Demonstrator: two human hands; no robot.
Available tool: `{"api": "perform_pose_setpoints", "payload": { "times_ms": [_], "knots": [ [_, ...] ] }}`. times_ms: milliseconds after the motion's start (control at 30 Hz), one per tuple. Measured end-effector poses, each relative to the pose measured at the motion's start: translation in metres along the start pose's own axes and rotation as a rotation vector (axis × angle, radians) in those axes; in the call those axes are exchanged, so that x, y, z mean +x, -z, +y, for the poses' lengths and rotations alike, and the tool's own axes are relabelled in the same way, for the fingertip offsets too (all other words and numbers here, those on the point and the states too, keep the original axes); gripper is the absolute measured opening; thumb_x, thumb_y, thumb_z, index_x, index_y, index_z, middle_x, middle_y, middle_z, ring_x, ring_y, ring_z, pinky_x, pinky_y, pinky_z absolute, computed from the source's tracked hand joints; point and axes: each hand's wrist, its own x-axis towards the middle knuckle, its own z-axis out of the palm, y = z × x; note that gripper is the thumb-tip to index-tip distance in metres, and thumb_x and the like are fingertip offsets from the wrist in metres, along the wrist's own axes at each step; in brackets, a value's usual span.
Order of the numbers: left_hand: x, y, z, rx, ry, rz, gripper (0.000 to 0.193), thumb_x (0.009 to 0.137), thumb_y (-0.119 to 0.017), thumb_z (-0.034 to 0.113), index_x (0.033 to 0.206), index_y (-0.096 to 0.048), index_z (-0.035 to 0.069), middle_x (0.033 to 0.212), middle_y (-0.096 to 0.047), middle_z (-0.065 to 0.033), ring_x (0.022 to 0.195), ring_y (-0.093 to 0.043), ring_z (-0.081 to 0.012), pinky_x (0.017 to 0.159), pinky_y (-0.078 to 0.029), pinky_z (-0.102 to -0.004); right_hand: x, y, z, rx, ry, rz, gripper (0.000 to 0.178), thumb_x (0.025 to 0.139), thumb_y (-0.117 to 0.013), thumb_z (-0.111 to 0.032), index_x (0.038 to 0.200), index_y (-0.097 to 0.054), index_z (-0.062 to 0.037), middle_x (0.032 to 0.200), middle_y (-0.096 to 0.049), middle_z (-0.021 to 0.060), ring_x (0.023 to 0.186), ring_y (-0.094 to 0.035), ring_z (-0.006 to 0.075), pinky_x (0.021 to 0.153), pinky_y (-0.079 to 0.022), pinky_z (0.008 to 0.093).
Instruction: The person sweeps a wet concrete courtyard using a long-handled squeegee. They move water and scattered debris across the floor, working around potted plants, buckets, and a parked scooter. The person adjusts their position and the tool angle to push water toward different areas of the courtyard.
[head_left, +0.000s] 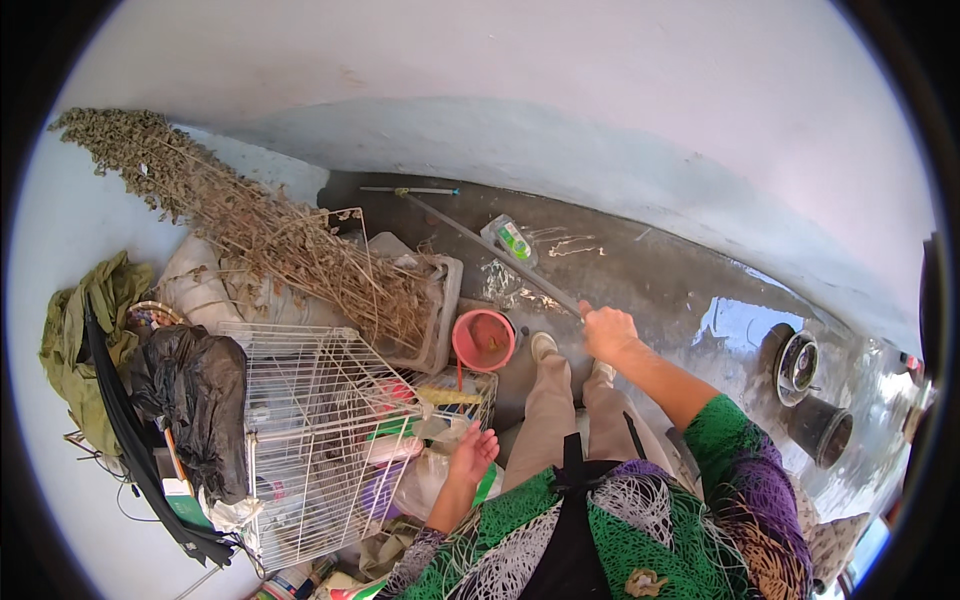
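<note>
My right hand (608, 333) is wrapped round the end of a floor squeegee (485, 240). Its long grey handle slants away to the far left, where a thin crossbar lies on the wet floor near the wall. Beside the handle lies a clear plastic bottle with a green label (514, 241). My left hand (473, 455) is held in front of me, fingers slightly bent and apart, with nothing in it. Close by that hand is a white wire cage (300, 430). Beyond it stands a pink bucket (483, 340) with something reddish-brown inside.
Dried plant stalks (270, 225) lean on the left, over a grey plastic crate (440, 315). A black plastic bag (195, 400) and green cloth (90, 330) are heaped beside the cage. At right are a round metal dish (797, 365) and a dark pot (822, 436). The wet floor (680, 290) shines.
</note>
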Motion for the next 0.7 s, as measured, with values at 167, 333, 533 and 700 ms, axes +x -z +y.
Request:
{"api": "perform_pose_setpoints", "payload": {
  "times_ms": [167, 333, 533, 700],
  "knots": [
    [-0.004, -0.004, -0.007, -0.006, -0.008, 0.012, 0.03, 0.087, -0.047, 0.016, 0.116, -0.047, 0.018, 0.088, -0.062, -0.0072, 0.073, -0.059, -0.0189, 0.068, -0.049, -0.0362, -0.035, -0.009, 0.018, -0.074, 0.01, 0.013, 0.046, 0.071, -0.056, -0.012, 0.113, -0.042, 0.0002, 0.075, -0.062, 0.0161, 0.072, -0.061, 0.0327, 0.06, -0.049, 0.0418],
    [-0.006, -0.013, -0.015, -0.01, -0.012, 0.008, 0.03, 0.087, -0.047, 0.015, 0.116, -0.047, 0.018, 0.088, -0.062, -0.0071, 0.073, -0.059, -0.0188, 0.068, -0.049, -0.0363, -0.078, -0.005, 0.019, -0.121, 0.02, 0.0, 0.051, 0.072, -0.052, -0.01, 0.119, -0.04, 0.004, 0.074, -0.061, 0.017, 0.069, -0.062, 0.0316, 0.06, -0.05, 0.0398],
    [-0.005, -0.018, -0.023, -0.007, -0.012, -0.011, 0.029, 0.087, -0.048, 0.014, 0.115, -0.048, 0.017, 0.087, -0.062, -0.0071, 0.073, -0.059, -0.0188, 0.068, -0.049, -0.0361, -0.104, 0.002, 0.045, -0.214, 0.04, 0.046, 0.054, 0.072, -0.051, -0.01, 0.122, -0.04, 0.0035, 0.074, -0.061, 0.0167, 0.067, -0.061, 0.0301, 0.057, -0.05, 0.0395],
    [-0.005, -0.019, -0.025, -0.003, -0.021, -0.013, 0.028, 0.087, -0.048, 0.013, 0.114, -0.048, 0.017, 0.086, -0.062, -0.0074, 0.072, -0.06, -0.0191, 0.067, -0.05, -0.0362, -0.124, 0.01, 0.084, -0.227, 0.074, 0.074, 0.058, 0.067, -0.054, -0.009, 0.123, -0.041, 0.0005, 0.074, -0.061, 0.0165, 0.067, -0.061, 0.0285, 0.057, -0.049, 0.0389]
  ]
}}
